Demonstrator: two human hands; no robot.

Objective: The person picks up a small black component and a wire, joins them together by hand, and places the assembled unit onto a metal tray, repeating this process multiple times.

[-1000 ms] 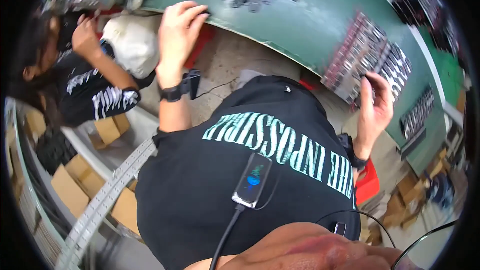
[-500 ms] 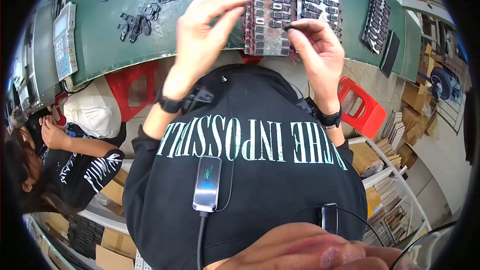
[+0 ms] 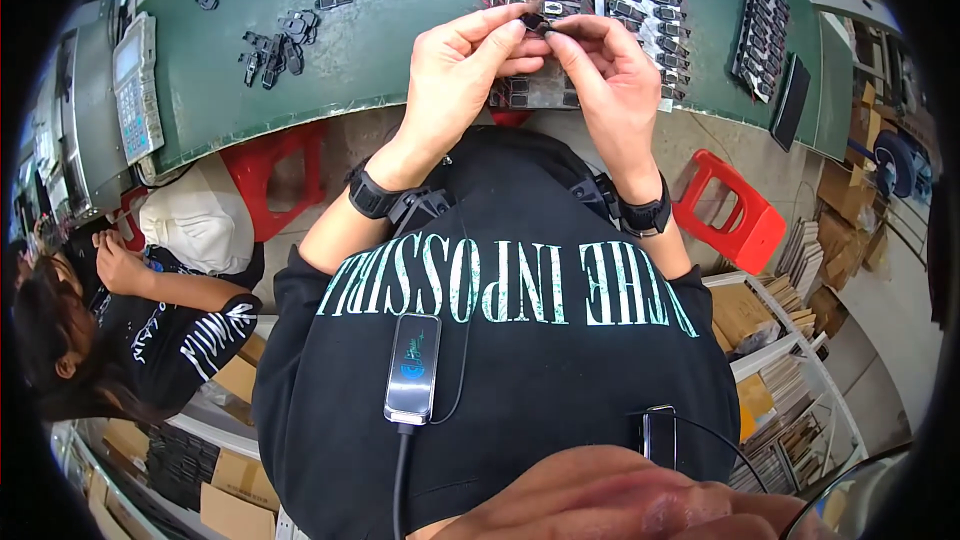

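Holding a small black part (image 3: 535,23) between both hands, a person in a black shirt (image 3: 500,390) sits or stands at a green table (image 3: 390,15); from here I cannot tell which. The left hand (image 3: 452,70) pinches the part with thumb and forefinger, its other fingers loosely curled beneath. The right hand (image 3: 612,65) meets it from the other side, thumb and fingertips nearly together on the part's right end. The fingers cover much of it, so its exact shape is hidden. The part is up in the hands, in front of a flat board (image 3: 545,97) that carries rows of small black pieces, with thin red wires along its left edge.

Just right of that board lies a white sheet (image 3: 652,25) with more black pieces in rows. Farther right is a narrow dark tray (image 3: 757,35), packed with similar pieces, and near it a plain black slab (image 3: 790,102) at the table's edge. To the left of the hands, well apart from them, lies a loose heap of black pieces (image 3: 278,48). At the table's left end is a grey keypad device (image 3: 137,85). A red stool (image 3: 735,215) is at the right, and a co-worker (image 3: 175,330) is at the left.
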